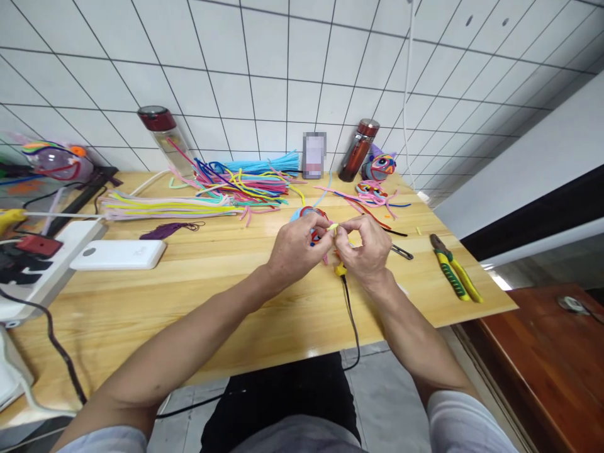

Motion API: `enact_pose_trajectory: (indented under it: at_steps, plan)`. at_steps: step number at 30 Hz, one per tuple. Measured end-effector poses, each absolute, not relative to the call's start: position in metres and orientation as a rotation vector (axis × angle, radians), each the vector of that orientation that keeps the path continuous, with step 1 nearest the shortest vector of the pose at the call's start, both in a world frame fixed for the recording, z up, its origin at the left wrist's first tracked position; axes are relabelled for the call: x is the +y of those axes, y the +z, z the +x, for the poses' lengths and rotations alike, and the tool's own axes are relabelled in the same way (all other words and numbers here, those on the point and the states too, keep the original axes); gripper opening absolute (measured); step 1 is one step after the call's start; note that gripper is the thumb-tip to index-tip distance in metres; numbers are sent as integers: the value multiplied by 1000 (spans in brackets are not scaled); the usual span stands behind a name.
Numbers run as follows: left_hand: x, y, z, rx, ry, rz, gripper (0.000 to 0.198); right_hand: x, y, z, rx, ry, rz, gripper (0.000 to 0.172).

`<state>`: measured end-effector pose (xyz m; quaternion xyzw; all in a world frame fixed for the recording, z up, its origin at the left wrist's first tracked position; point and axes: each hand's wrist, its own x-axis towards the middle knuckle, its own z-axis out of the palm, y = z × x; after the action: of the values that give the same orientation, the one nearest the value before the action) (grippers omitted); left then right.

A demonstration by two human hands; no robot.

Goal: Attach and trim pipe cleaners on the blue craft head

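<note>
A short pale yellow piece (333, 227) is pinched between the fingertips of both hands above the wooden table. My left hand (299, 246) has its thumb and fingers closed on the piece's left side. My right hand (365, 246) grips it from the right, fingers curled. Behind and below the hands, partly hidden by them, lies a round blue and red craft item (309, 212). Just under my right hand is a yellow tool end (340, 270) with a black cable running off the table's front edge.
Bundles of coloured fuzzy stems (174, 206) lie at the back left, near a glass bottle (168, 141). A white power bank (123, 255) and power strip sit left. Pliers (453, 270), a cutter (402, 252) and a red flask (359, 151) stand or lie right.
</note>
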<state>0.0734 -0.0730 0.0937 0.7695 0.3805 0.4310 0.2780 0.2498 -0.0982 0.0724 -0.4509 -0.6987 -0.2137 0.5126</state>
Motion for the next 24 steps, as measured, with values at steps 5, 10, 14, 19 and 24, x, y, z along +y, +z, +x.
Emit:
enact_pose_trajectory:
  at_steps: [5, 10, 14, 19, 24]
  plan:
    - [-69, 91, 70, 1040, 1147, 2219, 10, -103, 73, 250, -1620, -124, -1075, 7]
    - [-66, 86, 71, 982, 1134, 2343, 17, -99, 81, 260, -1499, 451, -1111, 28]
    - [-67, 84, 72, 998, 1094, 2392, 16, -96, 85, 260, -1505, 697, -1159, 29]
    - [-68, 86, 72, 990, 1091, 2387, 14, -97, 85, 257, -1483, 819, -1145, 27]
    - [-69, 88, 72, 977, 1125, 2355, 10, -94, 80, 256, -1425, 848, -1096, 24]
